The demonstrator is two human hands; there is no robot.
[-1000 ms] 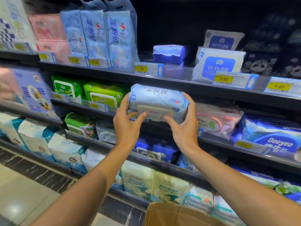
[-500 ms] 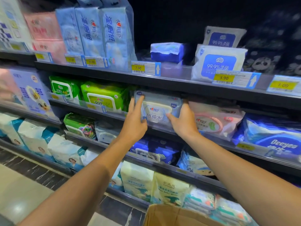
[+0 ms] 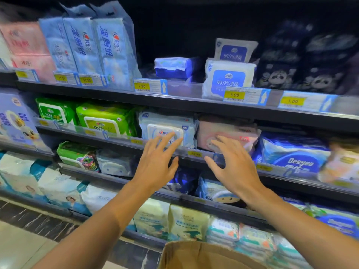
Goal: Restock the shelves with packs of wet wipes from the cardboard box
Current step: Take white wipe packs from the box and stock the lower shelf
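Filling the whole view: a dark shelving unit (image 3: 194, 107) in tiers, each front edge lined with yellow price tags (image 3: 234, 95). Sitting on the second shelf from the top, just behind its front edge and roughly midway along it: the pale blue pack of wet wipes (image 3: 167, 129), lid facing outward, wedged between the green packs (image 3: 103, 121) on its left and a pink pack (image 3: 227, 133) on its right. Lying further right along that same edge: a dark blue pack marked Deeyeo (image 3: 297, 152). Standing along the top shelf's front edge: tall blue packs (image 3: 108, 49) upright toward the left end, white packs marked 99.9% (image 3: 229, 76) toward the right. Poking up at the bottom edge of the view, below the lowest shelf: the rim of the cardboard box (image 3: 196, 255). Reaching forward and upward from the lower corners: both bare forearms, palms facing the shelf. Hovering with fingers spread and straight, holding nothing: the left hand (image 3: 155, 164), its fingertips overlapping the pale blue pack's lower front, actual contact impossible to tell through the blur. Hovering likewise, fingers splayed wide and gripping nothing: the right hand (image 3: 235, 167), fingertips lying in front of the pink pack, thumb pointing toward the left hand, the two hands apart.
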